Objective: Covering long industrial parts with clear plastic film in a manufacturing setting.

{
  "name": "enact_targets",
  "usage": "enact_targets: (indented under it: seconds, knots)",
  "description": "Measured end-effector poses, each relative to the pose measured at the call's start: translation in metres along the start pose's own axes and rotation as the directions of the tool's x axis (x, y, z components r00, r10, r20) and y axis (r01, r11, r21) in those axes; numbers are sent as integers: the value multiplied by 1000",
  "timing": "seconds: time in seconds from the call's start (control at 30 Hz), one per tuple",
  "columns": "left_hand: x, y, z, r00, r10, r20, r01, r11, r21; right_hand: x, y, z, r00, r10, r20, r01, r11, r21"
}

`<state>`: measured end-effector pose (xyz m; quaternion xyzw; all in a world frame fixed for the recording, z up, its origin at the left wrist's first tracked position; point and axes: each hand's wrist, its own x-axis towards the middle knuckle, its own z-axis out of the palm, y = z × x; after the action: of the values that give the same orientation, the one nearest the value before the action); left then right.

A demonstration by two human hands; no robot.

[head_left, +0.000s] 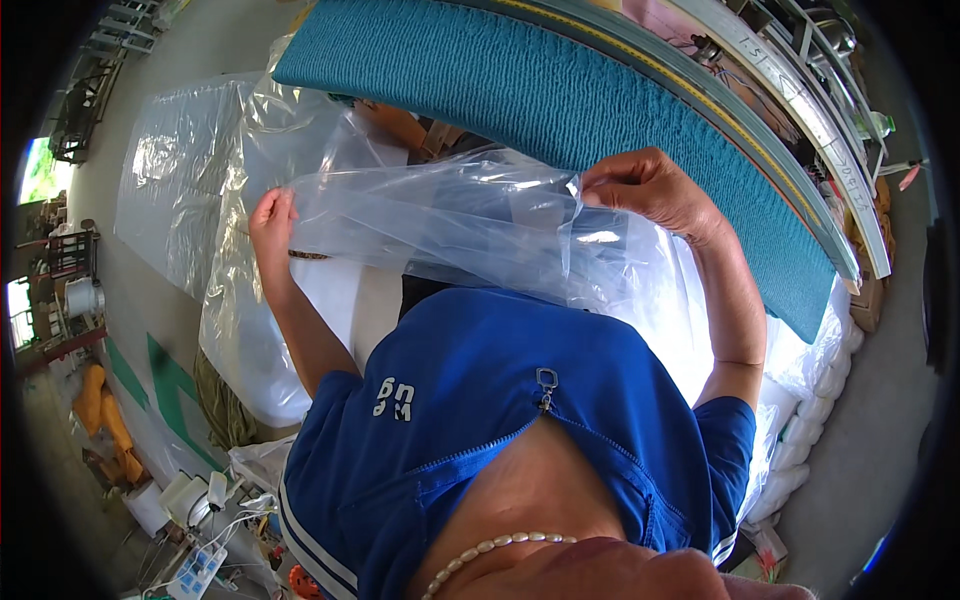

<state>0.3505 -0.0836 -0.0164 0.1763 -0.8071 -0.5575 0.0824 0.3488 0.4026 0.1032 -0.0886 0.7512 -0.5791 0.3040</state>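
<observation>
A large sheet of clear plastic film (430,215) is stretched between my two hands in front of my body. My left hand (271,215) pinches its left side, fingers closed on the film. On the right, my right hand (645,190) grips another part of it between thumb and fingers, close to the front edge of a teal, ribbed fabric-covered surface (560,95). The film is creased, and its lower right part hangs down beside my body. More clear film (185,180) spreads over the floor to the left.
Behind the teal surface run a yellow measuring strip (640,60) and a long metal rail (800,95). White bundled plastic (815,410) lies at the right. At the lower left are a power strip (197,570) with wires, and orange items (105,410).
</observation>
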Motion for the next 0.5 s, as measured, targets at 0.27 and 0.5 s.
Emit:
enact_targets:
  seconds: [0.27,0.5]
  knots:
    - [-21,-86,-26,848,-143,511,297,926,-234,36,16,8,940,-301,-158,276,947,-164]
    - [-2,-261,-77,804,-426,-415,517,846,132,61,12,68,986,-133,-103,132,991,-10]
